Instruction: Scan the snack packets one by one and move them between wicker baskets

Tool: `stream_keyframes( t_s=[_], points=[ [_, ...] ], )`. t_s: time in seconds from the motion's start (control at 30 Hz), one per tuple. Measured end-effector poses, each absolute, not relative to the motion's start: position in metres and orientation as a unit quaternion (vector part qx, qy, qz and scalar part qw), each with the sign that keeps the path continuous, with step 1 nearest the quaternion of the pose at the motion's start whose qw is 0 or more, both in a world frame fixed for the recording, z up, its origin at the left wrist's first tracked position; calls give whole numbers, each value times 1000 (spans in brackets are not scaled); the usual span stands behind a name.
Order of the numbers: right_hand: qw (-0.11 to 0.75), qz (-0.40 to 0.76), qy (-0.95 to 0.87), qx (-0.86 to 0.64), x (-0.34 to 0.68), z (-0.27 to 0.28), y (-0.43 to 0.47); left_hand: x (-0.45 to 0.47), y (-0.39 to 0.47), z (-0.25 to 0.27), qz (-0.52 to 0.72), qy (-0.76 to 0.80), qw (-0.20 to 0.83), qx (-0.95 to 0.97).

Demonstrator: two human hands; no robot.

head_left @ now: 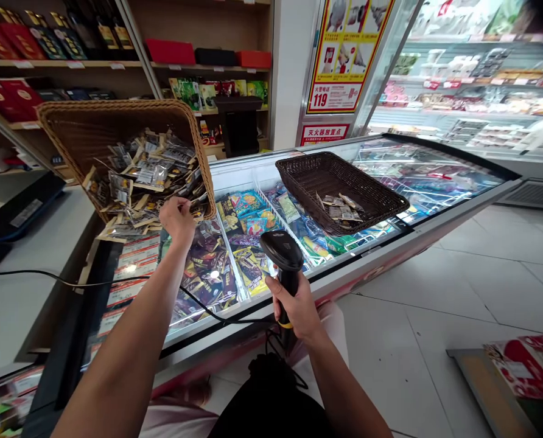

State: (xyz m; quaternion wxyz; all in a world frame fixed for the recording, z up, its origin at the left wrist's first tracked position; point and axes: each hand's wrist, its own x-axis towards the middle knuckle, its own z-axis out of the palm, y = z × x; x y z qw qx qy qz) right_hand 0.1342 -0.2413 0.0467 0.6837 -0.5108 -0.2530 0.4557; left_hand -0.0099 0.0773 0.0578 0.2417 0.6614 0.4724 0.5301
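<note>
My left hand reaches to the front right of a tilted light-brown wicker basket, heaped with small clear-and-tan packets. Its fingers are pinched together among the packets, seemingly on one of them, though the fingertips partly hide it. In front of my body, my right hand is wrapped around the handle of a black barcode scanner, its head upward. A black cable runs from the scanner to the left, passing by my left forearm. Farther right, a dark-brown wicker basket holds several similar packets.
Both baskets rest on a glass-topped chest freezer filled with colourful packs. A counter stands at the left. Shelves with boxes and bottles line the back. A lit refrigerated display is at the right, beyond the tiled floor.
</note>
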Motion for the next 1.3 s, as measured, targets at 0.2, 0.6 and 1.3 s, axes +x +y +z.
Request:
stream_keyframes(
  t_s=[0.2, 0.6, 1.3],
  points=[
    [678, 451, -247, -524, 135, 45, -242, -15, 79, 61, 518, 485, 145, 690],
    [672, 460, -255, -522, 131, 44, -241, -27, 47, 81, 627, 448, 124, 625],
    [587, 501, -334, -540, 123, 41, -243, 11, -9, 53, 565, 411, 474, 535]
  ],
)
